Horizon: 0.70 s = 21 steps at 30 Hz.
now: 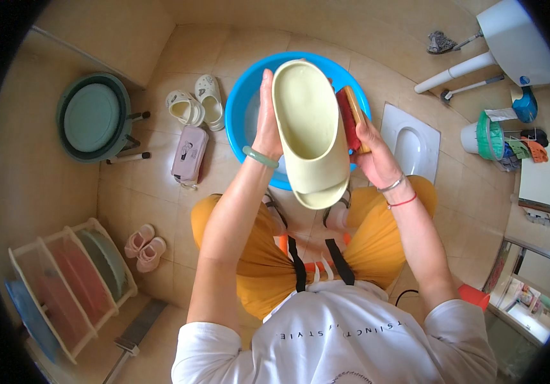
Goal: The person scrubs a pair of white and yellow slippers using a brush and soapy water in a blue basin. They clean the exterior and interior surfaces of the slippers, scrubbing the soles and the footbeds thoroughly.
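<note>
A pale yellow-green slide slipper (307, 121) is held up over a blue basin (235, 137), its opening turned toward me. My left hand (267, 121) is closed along the slipper's left side, thumb at the edge and the other fingers hidden behind it. In my right hand (377, 157) is a scrub brush (354, 112) with a wooden back and red bristles. The bristles lie against the slipper's right side, my thumb on the wood. Most of the basin's inside is covered by the slipper and my hands.
White clogs (195, 105) and a pinkish pouch (190, 153) lie left of the basin. Farther left are a folding green tub (92, 118), small pink shoes (145, 248) and a rack of basins (73, 288). A squat toilet (409, 144) and a small bin (482, 136) are at right.
</note>
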{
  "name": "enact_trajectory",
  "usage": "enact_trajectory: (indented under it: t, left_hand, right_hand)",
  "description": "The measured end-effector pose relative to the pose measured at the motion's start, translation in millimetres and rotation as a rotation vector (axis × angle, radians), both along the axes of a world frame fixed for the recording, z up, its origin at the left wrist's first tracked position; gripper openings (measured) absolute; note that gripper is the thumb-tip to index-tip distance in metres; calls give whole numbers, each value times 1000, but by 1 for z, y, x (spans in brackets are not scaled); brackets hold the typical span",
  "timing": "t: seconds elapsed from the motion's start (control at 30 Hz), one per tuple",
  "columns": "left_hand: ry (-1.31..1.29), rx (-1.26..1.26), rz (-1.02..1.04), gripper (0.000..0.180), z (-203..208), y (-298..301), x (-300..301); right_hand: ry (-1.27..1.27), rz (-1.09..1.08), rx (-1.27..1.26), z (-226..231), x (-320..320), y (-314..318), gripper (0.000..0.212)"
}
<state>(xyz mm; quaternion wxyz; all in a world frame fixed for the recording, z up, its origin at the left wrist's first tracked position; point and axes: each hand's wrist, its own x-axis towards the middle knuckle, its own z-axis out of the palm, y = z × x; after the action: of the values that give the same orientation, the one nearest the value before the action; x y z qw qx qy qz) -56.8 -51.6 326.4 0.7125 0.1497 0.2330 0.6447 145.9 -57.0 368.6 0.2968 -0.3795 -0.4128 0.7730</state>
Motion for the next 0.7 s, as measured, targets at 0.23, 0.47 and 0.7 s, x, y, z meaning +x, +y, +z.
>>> enact_trajectory:
  t: [0.23, 0.47, 0.7]
  left_hand:
    - [77, -215, 126, 55, -12, 7, 5]
    - [437, -214, 342, 52, -9, 5, 12]
    - [77, -279, 316, 61, -7, 1, 12]
  right_hand:
    - [86, -19, -15, -6, 2, 7, 74]
    - [88, -71, -36, -12, 4, 6, 76]
    - [145, -74, -69, -25, 13, 23, 66]
